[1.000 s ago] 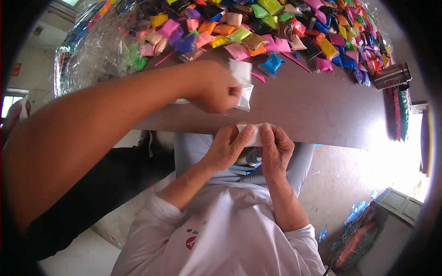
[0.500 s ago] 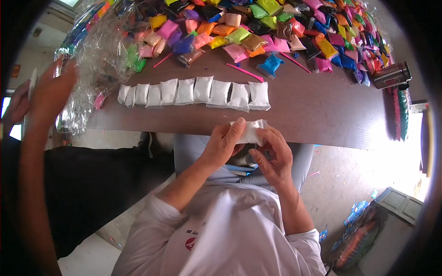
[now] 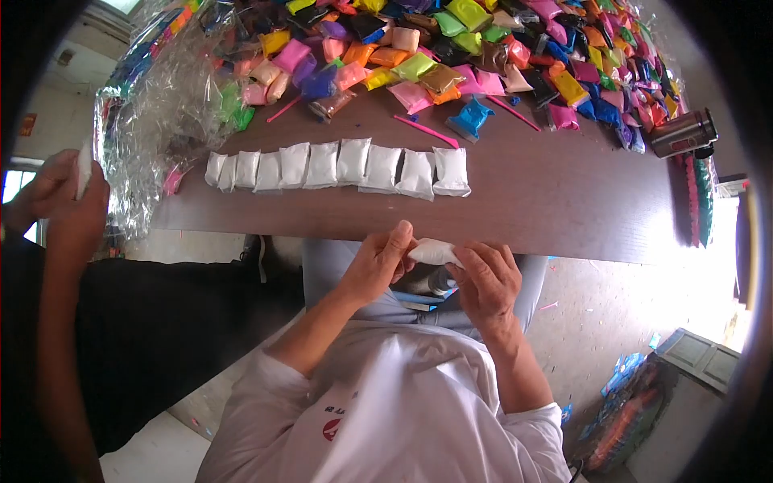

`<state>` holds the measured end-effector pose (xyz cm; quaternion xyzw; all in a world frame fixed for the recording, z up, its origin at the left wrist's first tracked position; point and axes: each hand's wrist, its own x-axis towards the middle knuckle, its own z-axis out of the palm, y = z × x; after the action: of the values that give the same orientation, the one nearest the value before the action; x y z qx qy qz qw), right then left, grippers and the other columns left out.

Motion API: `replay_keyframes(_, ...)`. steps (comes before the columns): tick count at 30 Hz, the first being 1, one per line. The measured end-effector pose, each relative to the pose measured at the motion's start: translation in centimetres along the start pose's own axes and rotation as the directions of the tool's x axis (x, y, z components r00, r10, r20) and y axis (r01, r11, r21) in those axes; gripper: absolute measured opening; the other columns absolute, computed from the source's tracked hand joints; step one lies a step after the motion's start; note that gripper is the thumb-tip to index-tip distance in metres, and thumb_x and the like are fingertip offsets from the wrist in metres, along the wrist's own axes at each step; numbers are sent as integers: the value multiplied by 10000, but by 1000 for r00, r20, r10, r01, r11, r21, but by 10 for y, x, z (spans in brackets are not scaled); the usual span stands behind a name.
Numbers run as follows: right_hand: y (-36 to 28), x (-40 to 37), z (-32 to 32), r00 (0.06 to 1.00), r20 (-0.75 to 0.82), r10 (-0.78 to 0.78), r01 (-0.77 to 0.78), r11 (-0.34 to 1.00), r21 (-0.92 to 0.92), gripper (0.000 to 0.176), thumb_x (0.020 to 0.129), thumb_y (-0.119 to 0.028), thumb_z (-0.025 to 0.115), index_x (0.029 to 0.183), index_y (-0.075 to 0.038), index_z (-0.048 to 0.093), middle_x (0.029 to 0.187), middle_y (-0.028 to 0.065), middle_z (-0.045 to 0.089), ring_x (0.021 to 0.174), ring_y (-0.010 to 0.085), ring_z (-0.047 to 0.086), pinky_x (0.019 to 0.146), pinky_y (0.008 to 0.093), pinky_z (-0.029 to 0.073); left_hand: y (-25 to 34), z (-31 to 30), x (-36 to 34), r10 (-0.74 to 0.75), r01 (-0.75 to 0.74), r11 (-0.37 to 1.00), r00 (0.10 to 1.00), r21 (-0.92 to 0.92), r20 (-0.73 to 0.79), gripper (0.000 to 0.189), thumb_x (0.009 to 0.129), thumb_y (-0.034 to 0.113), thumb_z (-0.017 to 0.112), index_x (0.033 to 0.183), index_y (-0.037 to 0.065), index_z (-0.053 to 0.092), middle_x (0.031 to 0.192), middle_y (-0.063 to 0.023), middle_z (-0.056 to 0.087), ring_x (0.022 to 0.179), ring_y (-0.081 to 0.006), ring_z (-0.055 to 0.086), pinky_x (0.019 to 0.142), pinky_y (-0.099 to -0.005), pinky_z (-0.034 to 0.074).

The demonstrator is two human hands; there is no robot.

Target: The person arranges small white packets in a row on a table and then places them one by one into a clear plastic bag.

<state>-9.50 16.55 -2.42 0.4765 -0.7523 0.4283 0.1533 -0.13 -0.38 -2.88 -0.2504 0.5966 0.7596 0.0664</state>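
Note:
A white packet (image 3: 436,252) is stretched between my two hands, just off the table's front edge and above my lap. My left hand (image 3: 382,262) pinches its left end, thumb on top. The right end is gripped by the closed fingers of my right hand (image 3: 488,282). Beyond them, a row of several white packets (image 3: 322,165) lies side by side on the brown table (image 3: 547,193). Behind the row are a pink stick (image 3: 427,129) and a blue packet (image 3: 471,119).
Many coloured packets (image 3: 415,67) are heaped along the table's far side. Clear plastic wrap (image 3: 153,121) lies at the left, a metal cup (image 3: 683,134) at the right. At far left, a co-worker's hands (image 3: 76,193) hold a white packet (image 3: 84,169).
Both my hands have moved slightly down and toward me; the held packet now looks narrower, turned more edge-on. The co-worker's hands have come together around their packet, with the nearer hand lower.

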Motion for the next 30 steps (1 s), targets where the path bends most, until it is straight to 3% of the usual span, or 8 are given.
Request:
replay_keyframes(3,-9,-4,0,985,18,172,-173,983,54,210,733,-79,733,920,-42,642,783,75,617,664,216,584,603,310,476,-1,-4,-3,40,-40,995,999,90,3,596,925,594,371,764,59,576,640,5,508,517,-43,426,456,-205,324)
replay_keyframes(5,-17,-6,0,843,185,505,-537,814,221,144,818,-108,689,916,-17,634,719,84,597,611,149,554,580,260,455,-3,-3,-3,134,-140,980,990,140,47,549,923,554,435,814,37,585,688,-10,536,565,-55,451,491,-219,360)
replay_keyframes(8,-17,-10,3,724,232,650,-673,588,449,170,878,-164,645,905,3,628,681,50,582,601,86,508,560,225,421,-1,4,-2,285,-276,906,958,321,20,482,914,486,513,860,13,589,712,-25,554,615,-65,466,536,-231,384)
replay_keyframes(12,-12,-2,-4,636,391,665,-719,326,614,240,911,-230,609,907,9,629,687,1,570,611,55,482,545,210,400,6,8,-3,289,-276,863,957,422,34,433,904,432,556,872,3,594,726,-37,562,651,-75,473,572,-238,397)
replay_keyframes(14,-7,-3,-3,607,480,633,-746,247,618,299,931,-277,574,908,16,629,700,-22,559,609,46,471,539,200,385,1,12,-1,297,-301,939,954,169,47,421,913,413,544,845,1,593,681,-48,542,621,-82,463,547,-252,384)
replay_keyframes(24,-20,-14,15,545,302,782,-702,230,674,287,942,-272,556,948,3,638,711,-18,570,620,42,478,547,196,402,14,16,-4,356,-342,869,934,357,29,384,946,346,515,817,-8,589,630,-12,528,577,-63,439,500,-283,361)
replay_keyframes(26,-20,-12,11,542,342,768,-730,229,644,285,946,-264,550,951,8,637,722,-22,570,628,41,474,553,196,406,16,18,-6,250,-250,963,968,98,12,367,944,349,525,857,-1,597,676,7,545,601,-64,475,523,-260,396)
replay_keyframes(30,-5,-6,-4,590,515,621,-779,270,567,281,947,-258,548,964,8,637,740,-21,569,639,43,473,564,199,409,13,9,-5,192,-193,981,967,-10,166,346,941,345,535,907,7,603,741,14,566,672,-66,518,596,-235,438)
